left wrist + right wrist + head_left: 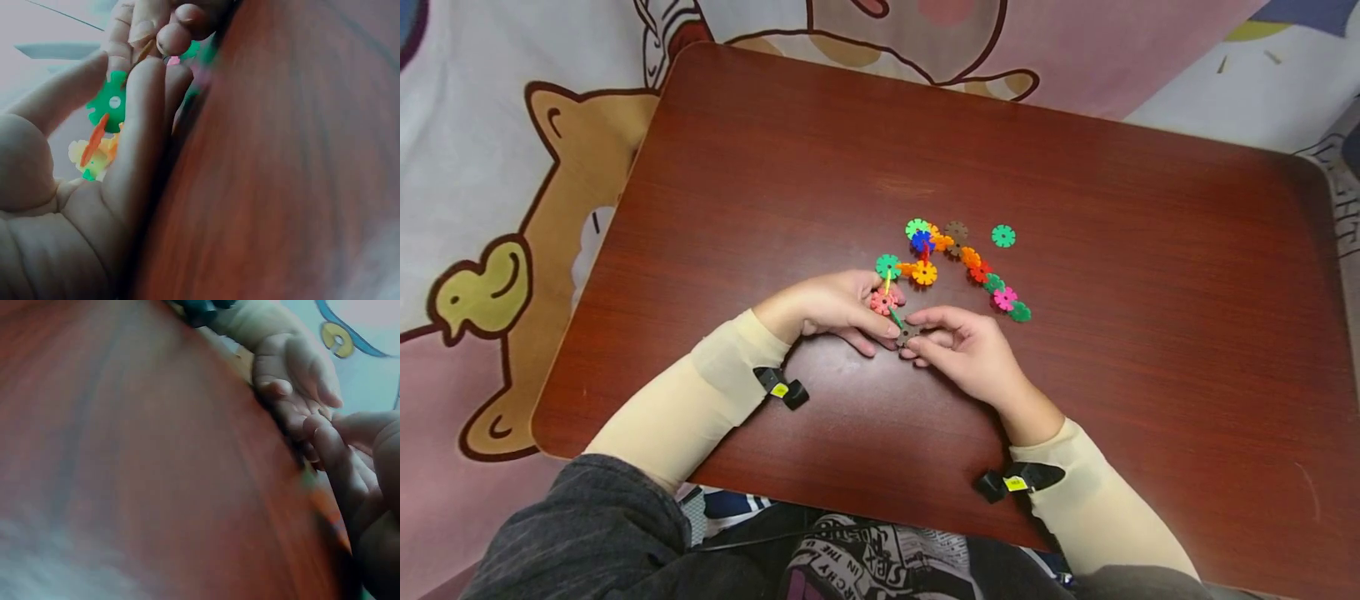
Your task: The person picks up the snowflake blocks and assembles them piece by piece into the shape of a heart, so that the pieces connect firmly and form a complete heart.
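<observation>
A chain of colourful notched plastic discs runs across the table between and beyond both hands. My right hand point(973, 354) pinches a dark brown disc point(907, 336) between thumb and fingers at the chain's near end. That disc meets a green disc point(896, 317) seen edge-on, which my left hand point(835, 310) holds between thumb and fingers. A salmon-pink disc point(883, 301) lies over the left fingers, followed by a yellow disc point(887, 281) on edge. In the left wrist view, a green disc point(112, 103) shows between the thumb and fingers. The fingertips of both hands come together in the right wrist view.
Past the hands the chain bends through an orange-yellow disc point(924, 273), a blue disc point(922, 242) and a brown disc point(956, 230), then down to a dark green disc point(1020, 312). One loose green disc point(1003, 236) lies apart on the brown table point(1150, 333).
</observation>
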Available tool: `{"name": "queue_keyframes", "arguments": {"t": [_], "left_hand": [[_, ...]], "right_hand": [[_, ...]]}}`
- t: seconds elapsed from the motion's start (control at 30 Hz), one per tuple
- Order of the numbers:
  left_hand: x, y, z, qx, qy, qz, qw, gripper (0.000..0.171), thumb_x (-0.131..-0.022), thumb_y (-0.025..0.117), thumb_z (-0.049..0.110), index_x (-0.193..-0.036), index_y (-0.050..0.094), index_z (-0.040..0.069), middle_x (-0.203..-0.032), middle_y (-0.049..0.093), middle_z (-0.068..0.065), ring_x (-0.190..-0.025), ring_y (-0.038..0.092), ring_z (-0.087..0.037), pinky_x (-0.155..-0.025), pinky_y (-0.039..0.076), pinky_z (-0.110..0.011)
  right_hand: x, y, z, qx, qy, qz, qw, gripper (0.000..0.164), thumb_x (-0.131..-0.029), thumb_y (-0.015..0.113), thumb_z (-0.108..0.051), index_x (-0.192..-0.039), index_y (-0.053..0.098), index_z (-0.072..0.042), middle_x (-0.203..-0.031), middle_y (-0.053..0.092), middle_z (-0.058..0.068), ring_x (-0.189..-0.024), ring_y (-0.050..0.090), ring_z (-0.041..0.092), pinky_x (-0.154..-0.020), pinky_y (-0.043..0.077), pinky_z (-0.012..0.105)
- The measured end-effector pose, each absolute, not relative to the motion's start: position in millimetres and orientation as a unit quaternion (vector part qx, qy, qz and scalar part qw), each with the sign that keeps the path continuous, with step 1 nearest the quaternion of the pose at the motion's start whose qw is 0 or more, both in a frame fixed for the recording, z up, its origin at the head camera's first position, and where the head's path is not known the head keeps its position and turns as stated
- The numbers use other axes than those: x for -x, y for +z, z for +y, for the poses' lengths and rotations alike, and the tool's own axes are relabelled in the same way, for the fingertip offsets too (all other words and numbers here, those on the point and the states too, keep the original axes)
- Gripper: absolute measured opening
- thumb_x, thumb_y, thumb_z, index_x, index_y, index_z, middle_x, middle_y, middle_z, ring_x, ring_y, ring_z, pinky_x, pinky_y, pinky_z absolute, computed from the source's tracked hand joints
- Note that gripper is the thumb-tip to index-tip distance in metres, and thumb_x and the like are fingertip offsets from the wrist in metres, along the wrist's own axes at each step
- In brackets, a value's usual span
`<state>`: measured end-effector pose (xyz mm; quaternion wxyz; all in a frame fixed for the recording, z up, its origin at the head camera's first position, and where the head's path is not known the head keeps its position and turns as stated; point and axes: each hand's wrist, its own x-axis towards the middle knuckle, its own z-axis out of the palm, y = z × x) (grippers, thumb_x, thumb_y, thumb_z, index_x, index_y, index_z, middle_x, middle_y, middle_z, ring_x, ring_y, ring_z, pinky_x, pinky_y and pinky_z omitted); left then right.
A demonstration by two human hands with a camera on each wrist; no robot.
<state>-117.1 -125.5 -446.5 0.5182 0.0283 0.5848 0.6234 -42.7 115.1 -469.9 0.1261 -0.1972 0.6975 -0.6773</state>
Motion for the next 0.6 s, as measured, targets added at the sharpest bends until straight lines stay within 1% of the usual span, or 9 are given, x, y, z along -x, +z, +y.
{"name": "queue_keyframes", "arguments": {"t": [0.13,0.23,0.27,0.33,0.4,0.47,0.5,0.57,0.6], "left_hand": [[115.1,-446.6,-124.3,-0.025,0.626,0.591,0.508,0.050,-0.097,0.072,-0.007,-0.137,0.043,-0.003,-0.107,0.075,-0.023,-0.092,0.078,-0.029,-0.067,0.066,-0.036],[115.4,-445.5,-123.7,-0.016,0.632,0.584,0.509,0.047,-0.096,0.072,-0.008,-0.133,0.044,-0.001,-0.104,0.075,-0.023,-0.090,0.078,-0.030,-0.067,0.066,-0.037],[115.8,-445.1,-123.7,-0.013,0.634,0.581,0.509,0.046,-0.096,0.072,-0.008,-0.131,0.044,-0.001,-0.103,0.075,-0.023,-0.089,0.078,-0.030,-0.068,0.066,-0.038],[116.7,-444.6,-123.6,-0.007,0.636,0.577,0.512,0.044,-0.096,0.072,-0.008,-0.130,0.045,0.000,-0.101,0.074,-0.024,-0.087,0.078,-0.030,-0.069,0.066,-0.039],[117.7,-444.5,-123.9,-0.002,0.635,0.576,0.514,0.043,-0.096,0.072,-0.007,-0.129,0.045,0.000,-0.099,0.074,-0.023,-0.085,0.078,-0.029,-0.069,0.067,-0.040],[118.2,-444.3,-124.5,0.003,0.632,0.578,0.516,0.043,-0.096,0.072,-0.006,-0.129,0.045,0.000,-0.098,0.074,-0.023,-0.083,0.078,-0.029,-0.069,0.067,-0.041],[118.5,-444.2,-124.9,0.005,0.632,0.578,0.516,0.043,-0.097,0.072,-0.006,-0.129,0.046,0.001,-0.099,0.074,-0.023,-0.082,0.078,-0.028,-0.069,0.067,-0.041],[118.9,-443.9,-126.1,0.008,0.632,0.577,0.518,0.042,-0.097,0.072,-0.005,-0.130,0.046,0.000,-0.100,0.074,-0.023,-0.082,0.078,-0.028,-0.070,0.067,-0.041],[119.2,-444.1,-126.7,0.008,0.632,0.576,0.518,0.042,-0.098,0.072,-0.005,-0.129,0.046,0.000,-0.101,0.074,-0.023,-0.082,0.078,-0.028,-0.070,0.067,-0.041]], "right_hand": [[40.6,-466.4,112.5,0.295,-0.540,0.788,-0.014,0.030,-0.087,0.084,0.005,-0.116,0.078,0.001,-0.098,0.078,0.008,-0.077,0.074,0.015,-0.067,0.059,0.021],[46.7,-459.8,118.7,0.326,-0.474,0.807,-0.138,0.021,-0.086,0.086,-0.004,-0.107,0.082,-0.004,-0.097,0.077,0.006,-0.080,0.069,0.018,-0.074,0.054,0.021],[50.6,-456.6,122.6,0.317,-0.473,0.804,-0.171,0.017,-0.086,0.085,-0.006,-0.103,0.082,-0.003,-0.095,0.077,0.008,-0.081,0.069,0.019,-0.076,0.054,0.021],[61.3,-449.9,133.3,0.273,-0.487,0.795,-0.237,0.011,-0.086,0.082,-0.008,-0.092,0.082,0.001,-0.086,0.075,0.011,-0.078,0.067,0.017,-0.074,0.051,0.021],[75.2,-444.2,147.7,0.199,-0.507,0.788,-0.288,0.013,-0.087,0.079,-0.007,-0.085,0.079,0.006,-0.079,0.073,0.014,-0.074,0.063,0.012,-0.072,0.048,0.020],[90.5,-442.0,164.0,0.116,-0.526,0.786,-0.304,0.015,-0.088,0.076,-0.004,-0.084,0.076,0.011,-0.077,0.071,0.009,-0.073,0.059,0.006,-0.070,0.045,0.019],[98.1,-441.9,172.2,0.081,-0.535,0.786,-0.299,0.015,-0.089,0.075,-0.002,-0.086,0.074,0.013,-0.078,0.071,0.005,-0.073,0.058,0.004,-0.068,0.044,0.019],[112.6,-445.9,190.0,0.033,-0.533,0.803,-0.266,0.016,-0.090,0.073,-0.002,-0.096,0.075,0.013,-0.086,0.069,-0.004,-0.081,0.058,0.003,-0.072,0.044,0.018],[119.2,-449.1,198.0,0.021,-0.525,0.816,-0.241,0.019,-0.091,0.072,-0.003,-0.103,0.075,0.011,-0.093,0.070,-0.008,-0.088,0.058,0.003,-0.075,0.045,0.018]]}}
